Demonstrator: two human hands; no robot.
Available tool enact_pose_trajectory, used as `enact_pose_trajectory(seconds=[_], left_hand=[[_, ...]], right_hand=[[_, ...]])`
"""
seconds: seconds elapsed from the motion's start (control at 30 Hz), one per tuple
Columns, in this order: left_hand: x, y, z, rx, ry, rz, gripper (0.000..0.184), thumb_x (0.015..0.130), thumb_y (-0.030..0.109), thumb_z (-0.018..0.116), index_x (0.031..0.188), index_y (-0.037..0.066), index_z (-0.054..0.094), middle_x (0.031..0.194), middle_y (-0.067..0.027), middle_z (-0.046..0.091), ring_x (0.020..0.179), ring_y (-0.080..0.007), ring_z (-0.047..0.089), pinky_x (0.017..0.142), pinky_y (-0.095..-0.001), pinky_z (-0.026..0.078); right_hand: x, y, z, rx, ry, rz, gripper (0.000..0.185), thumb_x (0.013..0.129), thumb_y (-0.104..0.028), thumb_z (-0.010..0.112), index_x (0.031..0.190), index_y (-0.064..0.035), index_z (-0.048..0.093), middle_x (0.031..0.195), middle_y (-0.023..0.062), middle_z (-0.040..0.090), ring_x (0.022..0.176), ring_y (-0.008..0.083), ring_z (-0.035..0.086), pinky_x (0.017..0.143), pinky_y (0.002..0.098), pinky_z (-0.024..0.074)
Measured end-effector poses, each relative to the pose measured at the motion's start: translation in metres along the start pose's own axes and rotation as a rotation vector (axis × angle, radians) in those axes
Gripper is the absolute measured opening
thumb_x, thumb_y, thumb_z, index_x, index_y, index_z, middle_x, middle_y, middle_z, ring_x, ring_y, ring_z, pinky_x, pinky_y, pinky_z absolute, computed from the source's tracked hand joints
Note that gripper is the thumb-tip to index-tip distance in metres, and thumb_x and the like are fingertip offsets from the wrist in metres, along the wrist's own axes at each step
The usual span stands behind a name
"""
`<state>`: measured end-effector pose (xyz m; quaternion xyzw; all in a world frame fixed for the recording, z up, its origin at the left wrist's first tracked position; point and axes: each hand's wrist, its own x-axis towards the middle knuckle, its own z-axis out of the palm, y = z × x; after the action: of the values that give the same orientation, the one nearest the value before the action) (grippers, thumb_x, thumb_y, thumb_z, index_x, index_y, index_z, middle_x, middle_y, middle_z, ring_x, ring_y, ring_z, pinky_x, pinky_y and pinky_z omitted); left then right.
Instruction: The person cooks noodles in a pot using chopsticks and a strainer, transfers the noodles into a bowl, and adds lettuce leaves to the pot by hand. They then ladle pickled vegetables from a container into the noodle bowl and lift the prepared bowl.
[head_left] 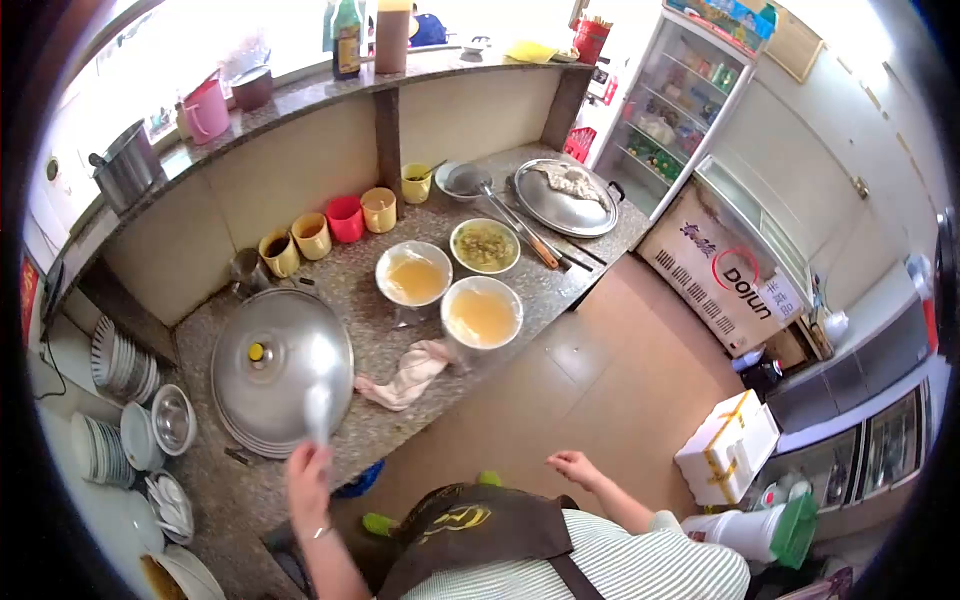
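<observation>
My left hand (308, 474) is closed around the lower end of a long whitish spoon-like thing (318, 412), smeared by motion. It rises in front of a large round metal lid (262, 385) with a yellow knob. Over the floor, away from the counter, my right hand (574, 468) has its fingers curled in, with nothing visible in them. Two plastic-lined bowls of yellowish broth (482, 314) (414, 276) stand on the counter, beside a bowl of greenish food in liquid (485, 246). A crumpled cloth (408, 374) lies between the big lid and the nearer broth bowl.
Yellow and red mugs (345, 218) line the back of the granite counter (385, 335). A ladle (468, 180) lies near a second lidded pot (566, 198). Stacked dishes (98, 447) fill the left side. A white foam box (728, 446) and a chest freezer (722, 262) stand right.
</observation>
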<state>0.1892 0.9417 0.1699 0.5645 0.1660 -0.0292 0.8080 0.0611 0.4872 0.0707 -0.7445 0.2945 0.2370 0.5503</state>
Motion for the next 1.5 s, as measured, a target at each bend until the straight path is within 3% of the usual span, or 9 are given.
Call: enact_pose_trajectory(seconds=[0.17,0.27,0.43,0.7,0.93,1.1,1.23,1.33,1.5], left_hand=[[0.067,-0.059,0.247,-0.230,-0.344,-0.329,0.022,0.082,0.011,0.059,0.101,0.005,0.052,0.084,-0.0011,0.056,0.067,-0.0090,0.050,0.052,-0.0207,0.040],[0.111,-0.090,0.343,-0.240,-0.394,-0.410,0.017,0.081,0.015,0.061,0.095,0.007,0.054,0.080,-0.0006,0.056,0.063,-0.0091,0.050,0.052,-0.0221,0.042],[0.197,-0.157,0.432,-0.293,-0.355,-0.468,0.013,0.080,0.016,0.063,0.088,0.008,0.055,0.078,-0.0014,0.055,0.062,-0.0112,0.050,0.053,-0.0257,0.043],[0.256,-0.213,0.477,-0.427,-0.057,-0.526,0.019,0.079,0.021,0.065,0.085,0.008,0.053,0.074,-0.0012,0.053,0.061,-0.0131,0.052,0.055,-0.0267,0.048],[0.225,-0.127,0.450,0.195,-0.432,-0.677,0.033,0.082,0.028,0.060,0.101,0.002,0.055,0.092,-0.0077,0.059,0.083,-0.0151,0.059,0.071,-0.0269,0.050],[0.349,-0.123,0.421,0.378,-0.085,0.200,0.038,0.085,0.023,0.056,0.115,0.000,0.047,0.111,-0.0124,0.055,0.104,-0.0187,0.051,0.090,-0.0292,0.039],[0.444,-0.135,0.413,0.851,-0.167,0.063,0.053,0.088,0.039,0.045,0.121,-0.001,0.042,0.116,-0.0151,0.052,0.107,-0.0211,0.050,0.090,-0.0288,0.038],[0.470,-0.128,0.406,0.838,-0.412,-0.388,0.058,0.089,0.047,0.037,0.124,0.002,0.040,0.117,-0.0128,0.052,0.106,-0.0202,0.050,0.084,-0.0315,0.041],[0.458,-0.116,0.412,0.673,-0.372,-0.585,0.048,0.090,0.044,0.037,0.118,0.006,0.046,0.107,-0.0077,0.058,0.096,-0.0144,0.057,0.074,-0.0336,0.050]], right_hand=[[0.042,0.162,-0.041,0.253,-0.215,0.087,0.036,0.083,-0.037,0.057,0.103,-0.0073,0.061,0.073,-0.0002,0.056,0.063,0.0080,0.048,0.054,0.0239,0.0409],[0.010,0.156,-0.072,0.318,-0.137,-0.028,0.043,0.082,-0.030,0.060,0.113,-0.0017,0.054,0.101,0.0091,0.060,0.093,0.0144,0.054,0.080,0.0270,0.0433],[0.047,0.145,-0.127,0.217,-0.192,-0.097,0.039,0.083,-0.024,0.058,0.114,-0.0004,0.053,0.103,0.0103,0.060,0.093,0.0168,0.056,0.080,0.0271,0.0434],[0.163,-0.030,-0.228,-0.007,0.069,-0.146,0.034,0.088,-0.019,0.052,0.113,0.0038,0.050,0.093,0.0107,0.060,0.088,0.0150,0.057,0.079,0.0268,0.0452],[0.295,-0.190,-0.258,0.272,-0.150,-0.194,0.036,0.092,-0.026,0.044,0.118,-0.0019,0.047,0.097,0.0092,0.058,0.089,0.0174,0.057,0.080,0.0302,0.0461],[0.366,-0.253,-0.210,0.401,-0.427,-0.133,0.048,0.092,-0.033,0.041,0.132,-0.0095,0.028,0.110,0.0110,0.052,0.095,0.0200,0.055,0.084,0.0348,0.0439],[0.399,-0.278,-0.172,0.644,-0.698,-0.040,0.068,0.088,-0.043,0.043,0.139,-0.0191,0.004,0.127,0.0119,0.040,0.101,0.0254,0.052,0.090,0.0427,0.0397],[0.408,-0.285,-0.157,0.678,-0.777,-0.073,0.083,0.078,-0.059,0.048,0.138,-0.0193,0.005,0.135,0.0157,0.027,0.113,0.0281,0.042,0.096,0.0416,0.0355],[0.408,-0.281,-0.148,0.809,-0.746,-0.092,0.084,0.077,-0.059,0.049,0.137,-0.0165,0.009,0.134,0.0129,0.029,0.119,0.0268,0.036,0.101,0.0428,0.0301]])
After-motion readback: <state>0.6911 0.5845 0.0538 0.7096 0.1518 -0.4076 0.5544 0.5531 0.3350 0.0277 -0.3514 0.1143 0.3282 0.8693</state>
